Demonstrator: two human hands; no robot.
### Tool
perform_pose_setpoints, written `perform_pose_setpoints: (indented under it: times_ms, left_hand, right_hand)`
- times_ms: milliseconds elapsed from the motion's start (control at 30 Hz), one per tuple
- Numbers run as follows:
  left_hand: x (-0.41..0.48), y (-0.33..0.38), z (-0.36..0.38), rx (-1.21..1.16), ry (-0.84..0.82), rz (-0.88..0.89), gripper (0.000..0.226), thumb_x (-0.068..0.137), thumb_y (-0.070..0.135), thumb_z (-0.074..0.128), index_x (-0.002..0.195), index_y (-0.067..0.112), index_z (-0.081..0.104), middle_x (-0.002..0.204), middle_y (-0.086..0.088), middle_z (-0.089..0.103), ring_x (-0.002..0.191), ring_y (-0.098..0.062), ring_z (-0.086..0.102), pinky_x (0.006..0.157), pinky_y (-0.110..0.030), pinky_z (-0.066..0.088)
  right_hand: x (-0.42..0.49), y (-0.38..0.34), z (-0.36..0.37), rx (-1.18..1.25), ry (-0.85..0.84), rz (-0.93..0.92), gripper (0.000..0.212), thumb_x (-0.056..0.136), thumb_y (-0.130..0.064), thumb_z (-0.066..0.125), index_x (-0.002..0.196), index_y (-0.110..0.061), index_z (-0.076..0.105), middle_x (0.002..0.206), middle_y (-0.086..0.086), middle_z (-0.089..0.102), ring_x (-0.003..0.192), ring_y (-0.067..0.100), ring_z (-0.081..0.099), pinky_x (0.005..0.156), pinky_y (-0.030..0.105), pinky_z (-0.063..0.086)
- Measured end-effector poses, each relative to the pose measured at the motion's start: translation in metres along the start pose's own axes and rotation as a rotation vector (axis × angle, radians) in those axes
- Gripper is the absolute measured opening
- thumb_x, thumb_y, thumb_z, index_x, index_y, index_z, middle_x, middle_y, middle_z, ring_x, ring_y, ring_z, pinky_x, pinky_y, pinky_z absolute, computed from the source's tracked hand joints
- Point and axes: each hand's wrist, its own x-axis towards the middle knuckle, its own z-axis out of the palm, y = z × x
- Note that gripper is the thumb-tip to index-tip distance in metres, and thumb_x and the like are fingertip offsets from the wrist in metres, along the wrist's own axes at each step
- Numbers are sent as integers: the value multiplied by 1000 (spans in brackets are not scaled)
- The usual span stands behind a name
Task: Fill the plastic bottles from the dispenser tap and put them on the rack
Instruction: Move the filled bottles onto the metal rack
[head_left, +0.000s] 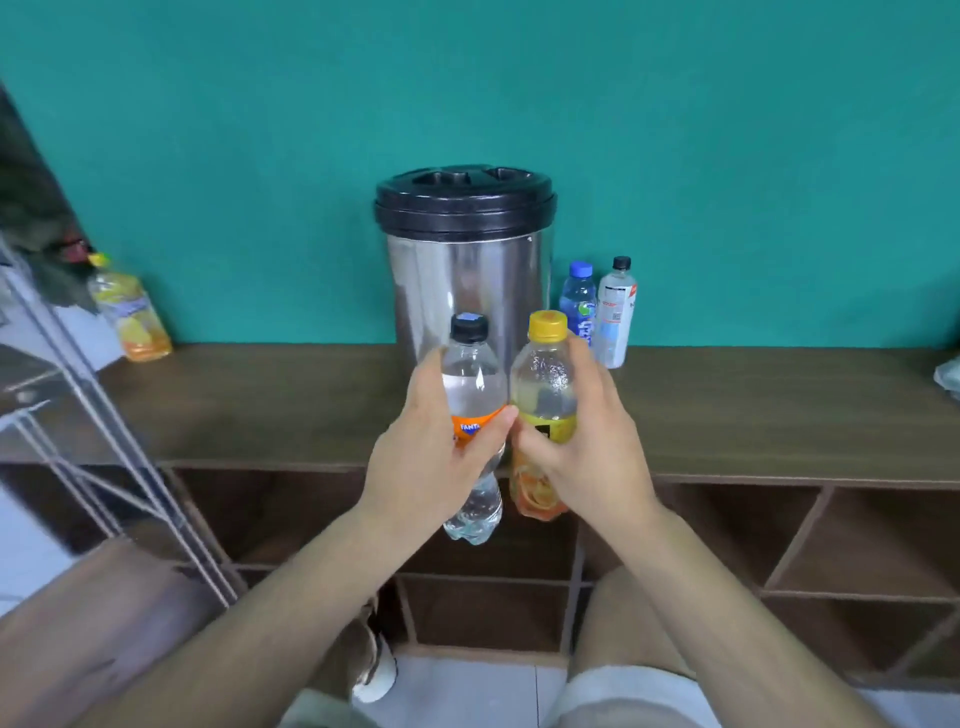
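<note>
Fanta bottle (474, 384) is gripped by left hand (441, 457), yellow-capped bottle (545, 379) by right hand (582, 441), touching, in front of steel dispenser (467, 275). Tap is hidden behind them. Wire rack (78, 395), left, is blurred and cut off.

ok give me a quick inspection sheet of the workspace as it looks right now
surface: brown wooden shelf top, open cubbies below
job's things: steel dispenser with black lid against the wall, tap hidden behind the held bottles; Fanta bottle and yellow-capped bottle held up side by side, both capped; blue-capped bottle and white-labelled bottle stand right of the dispenser; yellow-orange bottle at far left near the wire rack
clutter: pale crumpled thing at the right edge, too cropped to name
grippers: left hand grips the Fanta bottle; right hand grips the yellow-capped bottle
cables: nothing seen
surroundings: teal wall behind
</note>
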Motion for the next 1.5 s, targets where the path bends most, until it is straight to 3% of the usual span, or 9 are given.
perform_pose_setpoints:
  times_ms: [233, 400, 500, 733, 833, 933, 1100, 1267, 1500]
  left_hand:
    - [-64, -42, -133, 52, 234, -163, 77, 86, 65, 67, 147, 34, 33, 130, 14, 63, 113, -16, 67, 95, -50, 57]
    - [-112, -82, -210, 109, 433, -312, 81, 77, 75, 67, 143, 42, 36, 127, 15, 66, 107, -16, 70, 87, -53, 59]
    - [-138, -112, -244, 131, 509, -372, 67, 78, 73, 68, 134, 47, 41, 121, 17, 66, 105, -13, 69, 85, -53, 59]
    - [-206, -200, -281, 314, 660, -586, 77, 80, 55, 81, 143, 45, 38, 126, 12, 43, 98, 8, 57, 71, -7, 43]
    - [-229, -234, -280, 306, 729, -698, 75, 80, 50, 84, 142, 43, 41, 123, 10, 46, 115, -18, 55, 90, -30, 49]
    - [-244, -263, -278, 304, 775, -789, 77, 83, 40, 85, 148, 29, 44, 132, 2, 48, 118, -17, 53, 98, -33, 48]
    - [-256, -299, -277, 267, 890, -874, 73, 90, 31, 80, 151, 30, 39, 147, 2, 43, 103, 5, 44, 86, -17, 39]
    - [-249, -314, -282, 216, 960, -906, 75, 93, 28, 76, 153, 35, 33, 148, 5, 39, 112, -2, 45, 91, -22, 41]
    - [-257, -321, -279, 215, 938, -912, 84, 94, 34, 74, 158, 42, 20, 156, 8, 33, 118, -2, 45, 88, -23, 41]
  right_hand:
    - [-5, -113, 87, 186, -296, -217, 85, 82, -53, 74, 154, -44, 29, 135, -12, 55, 119, 8, 57, 94, 36, 53]
    - [-23, -183, 172, 379, -471, -310, 84, 81, -52, 79, 152, -39, 35, 143, -18, 55, 124, 3, 56, 93, 9, 41]
    - [-43, -212, 220, 462, -576, -309, 87, 77, -57, 79, 149, -41, 32, 140, -16, 59, 122, 8, 61, 94, 24, 49]
    - [-98, -248, 333, 450, -841, -303, 91, 77, -46, 88, 150, -29, 37, 135, 0, 59, 120, 25, 60, 98, 43, 51]
    - [-121, -255, 371, 450, -948, -302, 86, 79, -46, 88, 148, -26, 41, 118, -27, 52, 105, -4, 48, 86, 15, 43]
    - [-141, -257, 402, 454, -968, -306, 79, 78, -41, 91, 142, -19, 50, 100, -42, 39, 89, -20, 36, 78, -10, 29]
    - [-162, -254, 443, 462, -1128, -216, 80, 80, -35, 89, 144, -26, 43, 126, -18, 57, 116, 7, 57, 93, 17, 41]
    - [-171, -247, 467, 402, -1141, -189, 75, 81, -29, 90, 138, -34, 43, 115, -25, 53, 104, 1, 55, 77, -1, 38]
    - [-179, -248, 473, 383, -1175, -220, 78, 84, -27, 87, 146, -31, 40, 142, -8, 56, 128, 14, 56, 98, 16, 39]
